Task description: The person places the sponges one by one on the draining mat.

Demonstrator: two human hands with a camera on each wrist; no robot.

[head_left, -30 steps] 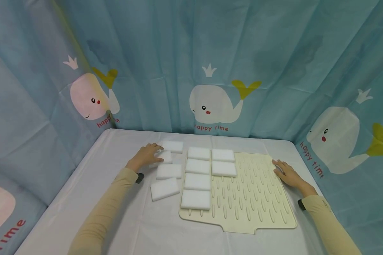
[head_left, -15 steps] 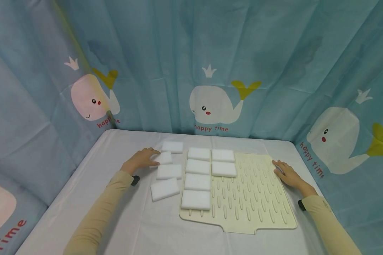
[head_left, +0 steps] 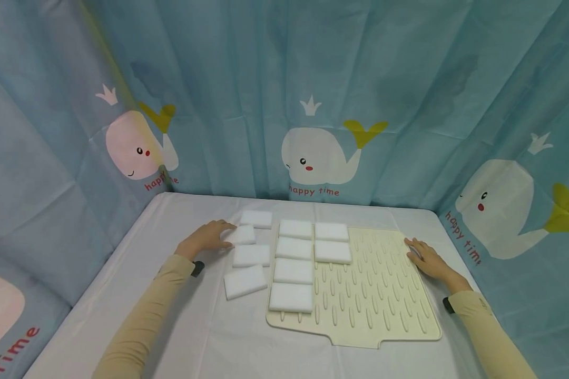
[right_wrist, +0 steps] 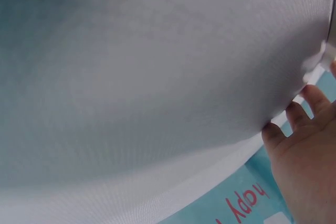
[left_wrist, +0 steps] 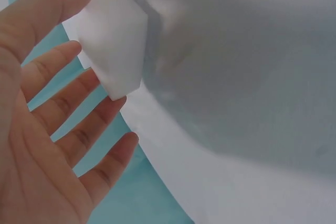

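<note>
While its long axis runs left-right, the sponge [head_left: 243, 235] meets the left hand's [head_left: 204, 238] released grip.

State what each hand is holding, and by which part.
Nothing is gripped. The left hand lies with straight fingers, its thumb touching the left end of a white sponge. The right hand rests flat on the right edge of the cream mat.

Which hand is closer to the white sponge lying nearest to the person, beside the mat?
Left. The left hand is beyond that sponge, touching another sponge. The right hand rests on the far edge of the mat.
</note>
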